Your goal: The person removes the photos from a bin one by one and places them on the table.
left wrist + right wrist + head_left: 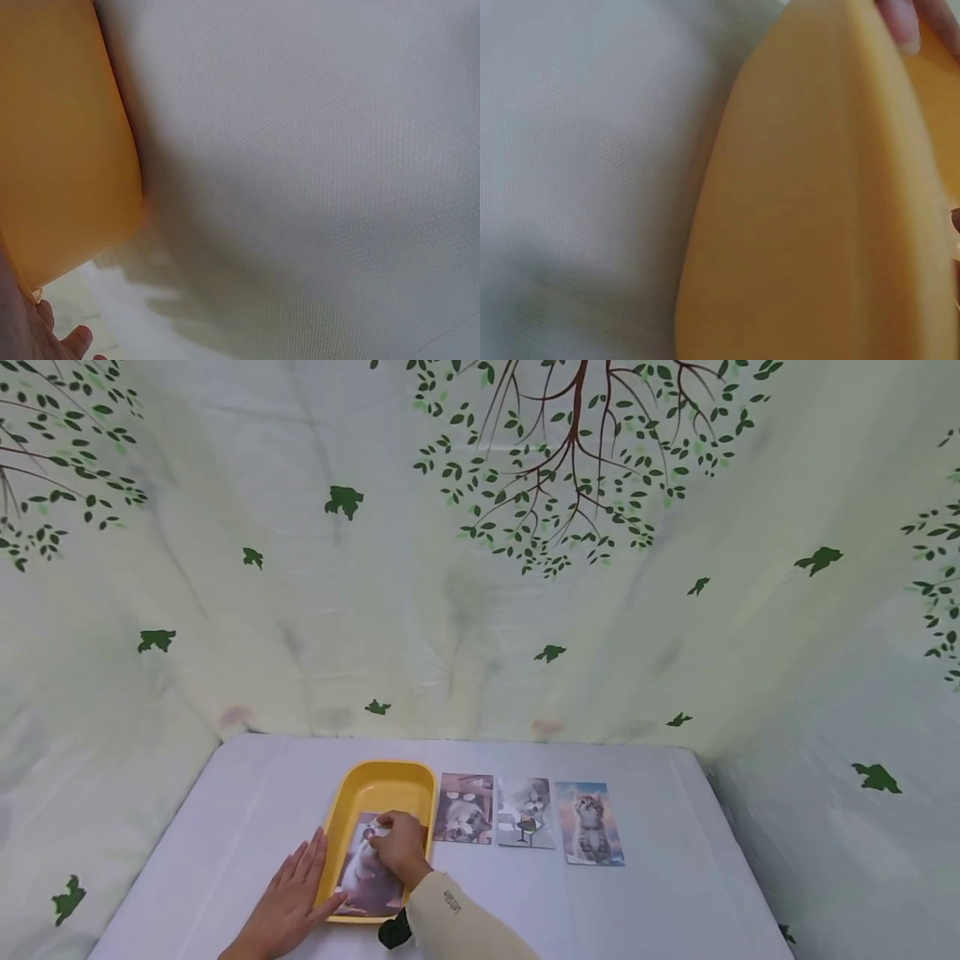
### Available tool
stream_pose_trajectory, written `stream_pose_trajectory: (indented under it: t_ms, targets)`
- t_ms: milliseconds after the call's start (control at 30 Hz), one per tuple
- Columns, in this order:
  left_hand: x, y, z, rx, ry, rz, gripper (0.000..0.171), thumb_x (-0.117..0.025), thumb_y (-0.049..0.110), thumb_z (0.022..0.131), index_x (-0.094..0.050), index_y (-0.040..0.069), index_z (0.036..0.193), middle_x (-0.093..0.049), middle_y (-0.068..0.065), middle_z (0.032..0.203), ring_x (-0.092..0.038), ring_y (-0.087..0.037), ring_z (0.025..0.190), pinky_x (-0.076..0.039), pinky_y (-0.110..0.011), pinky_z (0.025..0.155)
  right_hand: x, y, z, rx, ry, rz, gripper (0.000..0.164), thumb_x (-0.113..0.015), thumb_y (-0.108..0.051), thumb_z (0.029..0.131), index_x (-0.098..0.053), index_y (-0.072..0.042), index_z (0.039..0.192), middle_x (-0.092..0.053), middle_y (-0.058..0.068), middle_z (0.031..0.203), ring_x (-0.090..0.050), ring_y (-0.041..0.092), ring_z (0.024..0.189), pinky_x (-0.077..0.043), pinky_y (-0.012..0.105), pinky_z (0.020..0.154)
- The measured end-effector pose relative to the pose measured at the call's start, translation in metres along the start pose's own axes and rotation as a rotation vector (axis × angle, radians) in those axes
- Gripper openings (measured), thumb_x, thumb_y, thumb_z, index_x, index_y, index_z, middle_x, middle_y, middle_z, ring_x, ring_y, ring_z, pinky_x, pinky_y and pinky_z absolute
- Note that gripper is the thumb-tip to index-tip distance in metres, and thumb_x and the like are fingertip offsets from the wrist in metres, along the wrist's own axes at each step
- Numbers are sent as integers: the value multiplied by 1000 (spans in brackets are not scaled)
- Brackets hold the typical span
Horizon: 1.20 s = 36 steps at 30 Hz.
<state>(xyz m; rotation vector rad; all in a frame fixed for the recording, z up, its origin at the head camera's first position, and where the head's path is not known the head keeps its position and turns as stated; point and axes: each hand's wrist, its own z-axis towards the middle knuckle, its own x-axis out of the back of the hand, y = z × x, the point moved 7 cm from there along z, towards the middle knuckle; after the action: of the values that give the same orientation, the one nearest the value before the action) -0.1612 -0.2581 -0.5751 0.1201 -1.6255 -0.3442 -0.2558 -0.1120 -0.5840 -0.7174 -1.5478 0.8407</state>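
Over on the white cloth-covered table (660,893), a purplish rectangular picture card (367,881) lies in the near half of a yellow rectangular plastic tray (380,774). The right hand (402,846) has its fingers curled, pinching that card near the top; the left hand (295,883)'s pretty flat, fingers straight along the tray's left rim, gripping nothing. Three rectangular cat-picture cards (525,806) sit just right.

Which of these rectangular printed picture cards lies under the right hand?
The card inside the yellow rectangular tray; the other three cards lie in a row on the white tablecloth to its right.
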Motion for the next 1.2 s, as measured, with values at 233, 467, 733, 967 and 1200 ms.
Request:
stream_pose_trajectory:
  t_ms: [233,467,733,967,1200]
  targets:
    - [2,1,0,-7,10,-6,96,-56,56,89,-18,-8,149,-25,-25,153,-22,-45,138,-18,-60,110,-1,3,0,-30,22,-40,35,-80,-19,77,-73,-9,110,-71,-2,103,-60,19,102,-45,34,88]
    - [2,2,0,-3,8,-14,96,-58,54,88,-18,-9,149,-25,-26,153,-22,-46,138,-18,-61,110,-3,3,-1,-45,-20,8,34,-81,-20,77,-72,-9,108,-69,-6,94,-59,15,95,-41,34,88]
    - [2,2,0,2,-14,5,94,-56,56,89,-22,-10,147,-26,-27,152,-24,-46,138,-18,-61,110,0,-4,-4,24,-17,57,29,-83,-21,76,-72,-13,101,-65,-11,79,-58,4,77,-30,38,84]
    - [4,3,-1,-14,12,1,92,-57,53,90,-22,-9,148,-27,-26,152,-25,-45,138,-20,-61,109,-1,-4,-4,34,-29,210,25,-81,-6,75,-70,-10,98,-59,-10,75,-52,2,69,-44,22,71]
    - [0,2,2,14,-37,0,96,-55,59,88,-23,-10,147,-24,-27,153,-23,-47,137,-18,-64,109,10,-14,-4,74,-30,365,26,-73,12,72,-72,-4,92,-68,-3,81,-58,2,69,-51,18,62]
